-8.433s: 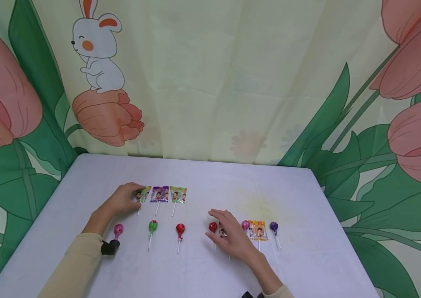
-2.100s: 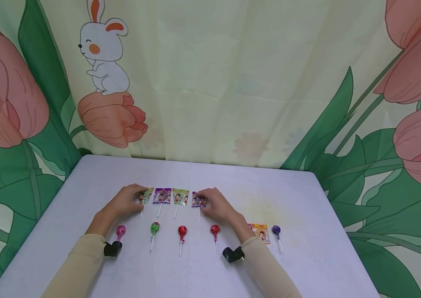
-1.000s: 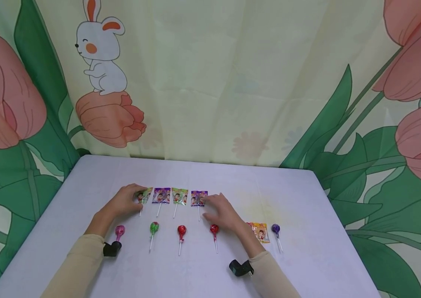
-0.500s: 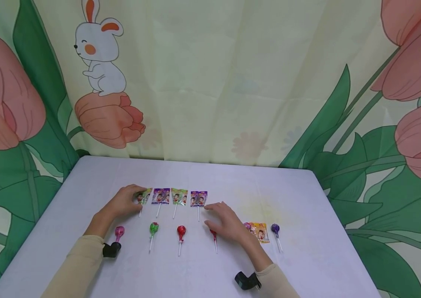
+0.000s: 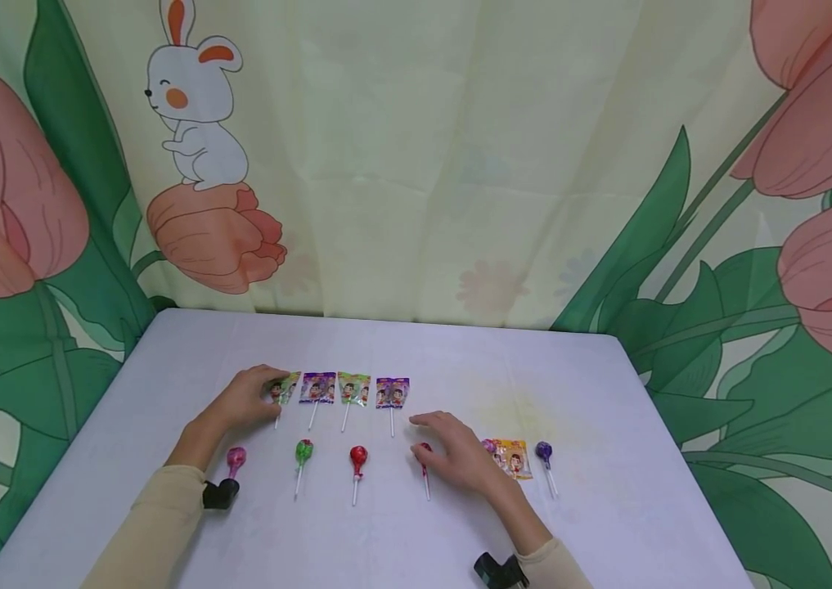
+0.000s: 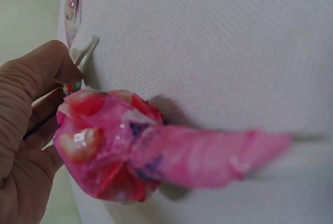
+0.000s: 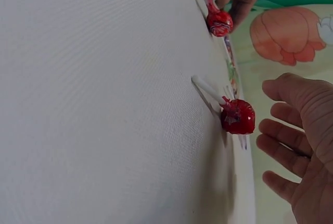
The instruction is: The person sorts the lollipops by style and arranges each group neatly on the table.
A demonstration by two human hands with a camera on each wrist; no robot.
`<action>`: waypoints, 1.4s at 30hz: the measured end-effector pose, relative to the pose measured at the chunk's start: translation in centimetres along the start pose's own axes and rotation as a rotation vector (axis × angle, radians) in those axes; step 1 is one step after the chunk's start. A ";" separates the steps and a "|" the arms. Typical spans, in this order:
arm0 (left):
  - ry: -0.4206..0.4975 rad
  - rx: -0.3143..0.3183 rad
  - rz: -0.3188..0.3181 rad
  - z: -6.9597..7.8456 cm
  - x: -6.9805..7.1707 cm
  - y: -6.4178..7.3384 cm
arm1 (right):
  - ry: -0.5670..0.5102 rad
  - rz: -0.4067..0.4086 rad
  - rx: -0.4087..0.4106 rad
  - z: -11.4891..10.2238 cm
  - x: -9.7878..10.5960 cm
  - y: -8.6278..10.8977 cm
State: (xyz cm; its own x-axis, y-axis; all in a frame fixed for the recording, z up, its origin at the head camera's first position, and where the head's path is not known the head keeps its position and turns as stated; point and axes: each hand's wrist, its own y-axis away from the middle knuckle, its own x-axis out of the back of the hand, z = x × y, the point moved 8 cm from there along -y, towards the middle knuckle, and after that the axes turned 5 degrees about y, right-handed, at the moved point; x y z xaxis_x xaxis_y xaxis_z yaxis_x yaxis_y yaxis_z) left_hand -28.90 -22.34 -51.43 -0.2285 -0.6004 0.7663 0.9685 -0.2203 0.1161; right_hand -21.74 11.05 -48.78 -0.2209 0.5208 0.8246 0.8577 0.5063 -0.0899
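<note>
At the left end of the back row, my left hand (image 5: pixel 246 398) holds a flat-packed green lollipop (image 5: pixel 285 386) between thumb and fingers, covering part of its wrapper. Beside it lie a purple-packet lollipop (image 5: pixel 317 388), another green-packet lollipop (image 5: pixel 354 388) and a second purple-packet one (image 5: pixel 393 393). My right hand (image 5: pixel 460 451) hovers with fingers spread and nothing in them, overlapping a round red lollipop (image 5: pixel 425 470). In the right wrist view that red lollipop (image 7: pixel 238 116) lies just off the fingertips. A pink lollipop (image 6: pixel 109 146) looms close in the left wrist view.
The front row also has a green lollipop (image 5: pixel 303 451), a red one (image 5: pixel 358 456) and a purple one (image 5: pixel 544 452). An orange-packet lollipop (image 5: pixel 514 458) and a partly hidden pink one (image 5: pixel 489 446) lie right of my right hand. A white-covered table (image 5: pixel 570 368) bears everything.
A purple-packet lollipop came into the back row under my right hand. That hand then let go and drew back toward the front right. My left hand stayed on the green packet.
</note>
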 end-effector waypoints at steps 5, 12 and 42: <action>0.004 0.001 -0.001 0.1 0.0 0.1 | 0.019 0.037 0.022 0.1 0.3 0.7; -0.005 -0.046 0.005 0.2 0.2 0.2 | 0.038 0.096 0.046 0.3 1.0 1.8; -0.002 -0.029 0.014 0.3 0.1 0.2 | 0.102 0.254 -0.069 3.9 5.0 5.7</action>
State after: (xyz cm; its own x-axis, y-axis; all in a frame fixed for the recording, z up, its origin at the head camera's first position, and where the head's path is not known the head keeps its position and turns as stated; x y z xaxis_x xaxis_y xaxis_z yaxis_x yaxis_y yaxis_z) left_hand -28.71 -22.22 -51.15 -0.2147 -0.6022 0.7689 0.9683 -0.2344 0.0868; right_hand -19.76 19.22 -47.31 0.0497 0.5517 0.8326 0.9098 0.3189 -0.2656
